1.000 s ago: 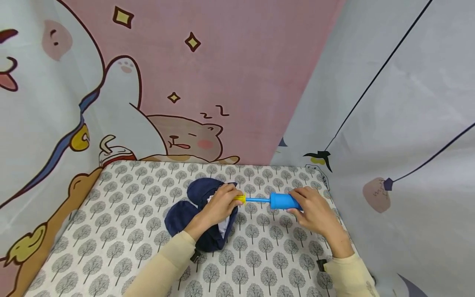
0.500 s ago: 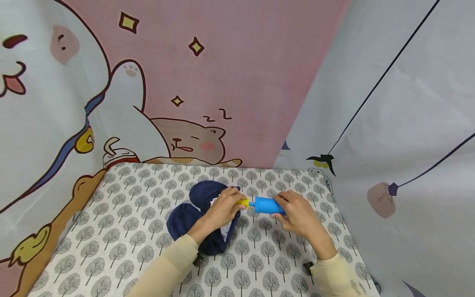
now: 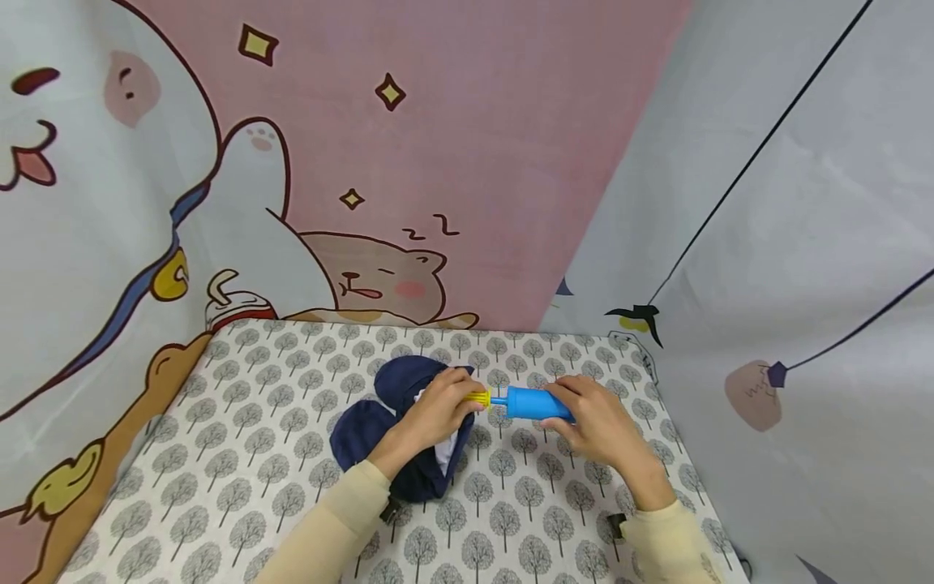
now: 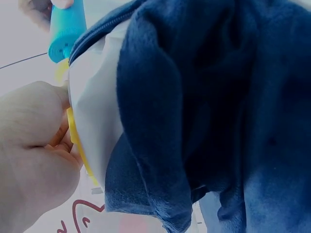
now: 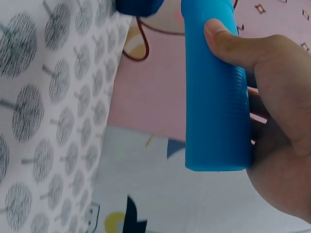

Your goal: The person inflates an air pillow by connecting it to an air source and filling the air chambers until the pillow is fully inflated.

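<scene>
My left hand [image 3: 436,410] grips the yellow end [image 3: 481,398] of a hand pump at the pillow's opening. The pump's blue barrel [image 3: 531,403] lies level to the right, and my right hand [image 3: 600,423] holds it, thumb along its side in the right wrist view. Only a short stretch of blue rod [image 3: 499,401] shows between the two. Under my left hand is a navy plush U-shaped neck pillow [image 3: 359,431], unzipped, with a white inner lining [image 4: 95,80] showing. My fingers and the pump's tip hide where pump and pillow meet.
A white tablecloth [image 3: 277,487] printed with grey trees covers the table. Behind it hangs a pink cartoon curtain [image 3: 503,162], and a pale one [image 3: 817,268] closes off the right side. A small black buckle [image 3: 390,511] lies below the pillow.
My right hand has pushed the blue barrel left toward my left hand, then drawn it back slightly. Less rod shows than a second ago. My left hand has kept its grip by the pillow.
</scene>
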